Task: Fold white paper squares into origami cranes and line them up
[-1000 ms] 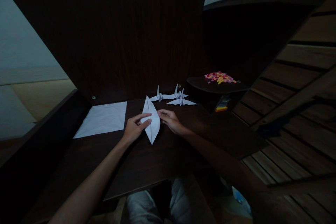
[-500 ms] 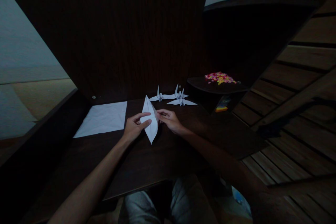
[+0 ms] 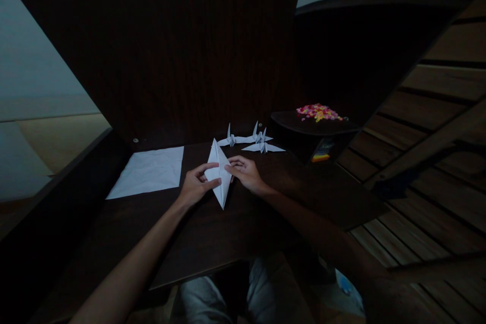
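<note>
A white folded origami paper point(image 3: 221, 174), shaped like a long diamond with a crease down its middle, is held between both hands just over the dark desk. My left hand point(image 3: 198, 181) pinches its left side, thumb and index finger on the front face and the other fingers behind. My right hand point(image 3: 244, 172) grips the right corner, thumb on the front and fingers curled at the back. Beyond the hands, several white paper cranes point(image 3: 263, 147) stand on the desk against the back panel.
A flat, creased white sheet point(image 3: 148, 172) lies on the desk point(image 3: 197, 243) at left. On a low corner shelf point(image 3: 284, 120) at right is a heap of small pink, red and yellow pieces point(image 3: 319, 112). A dark side wall point(image 3: 56, 182) borders the left.
The paper has turned and flattened into an even diamond, shifting slightly right. My right thumb has come round onto its front face. My left hand has barely moved.
</note>
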The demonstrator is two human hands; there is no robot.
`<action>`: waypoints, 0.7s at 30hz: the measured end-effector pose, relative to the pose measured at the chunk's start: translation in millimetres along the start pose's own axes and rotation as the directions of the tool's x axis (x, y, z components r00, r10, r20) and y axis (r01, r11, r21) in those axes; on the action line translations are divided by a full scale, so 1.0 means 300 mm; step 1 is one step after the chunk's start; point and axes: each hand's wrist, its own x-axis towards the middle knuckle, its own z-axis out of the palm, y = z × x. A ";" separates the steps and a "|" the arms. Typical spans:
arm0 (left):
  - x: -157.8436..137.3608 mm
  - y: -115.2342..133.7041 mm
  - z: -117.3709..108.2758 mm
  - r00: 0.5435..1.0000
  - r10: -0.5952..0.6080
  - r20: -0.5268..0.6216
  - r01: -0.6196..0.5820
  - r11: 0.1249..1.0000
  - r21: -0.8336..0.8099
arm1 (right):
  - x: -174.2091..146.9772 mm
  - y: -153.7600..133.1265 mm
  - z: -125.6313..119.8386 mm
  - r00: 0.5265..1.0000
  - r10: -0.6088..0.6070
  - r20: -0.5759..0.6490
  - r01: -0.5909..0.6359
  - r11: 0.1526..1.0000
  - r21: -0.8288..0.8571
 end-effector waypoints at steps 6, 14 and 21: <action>-0.004 0.008 0.004 1.000 -0.009 -0.002 0.009 1.000 0.025 | 0.001 -0.007 -0.004 0.999 -0.029 -0.017 0.028 0.998 -0.051; 0.004 -0.013 0.009 0.999 0.028 -0.042 -0.027 0.999 0.034 | 0.002 0.002 -0.008 1.000 -0.003 0.016 0.004 0.998 -0.056; 0.006 -0.023 0.007 0.996 0.075 -0.055 -0.077 0.997 -0.028 | 0.001 0.017 -0.008 0.996 0.033 0.083 -0.027 0.997 -0.070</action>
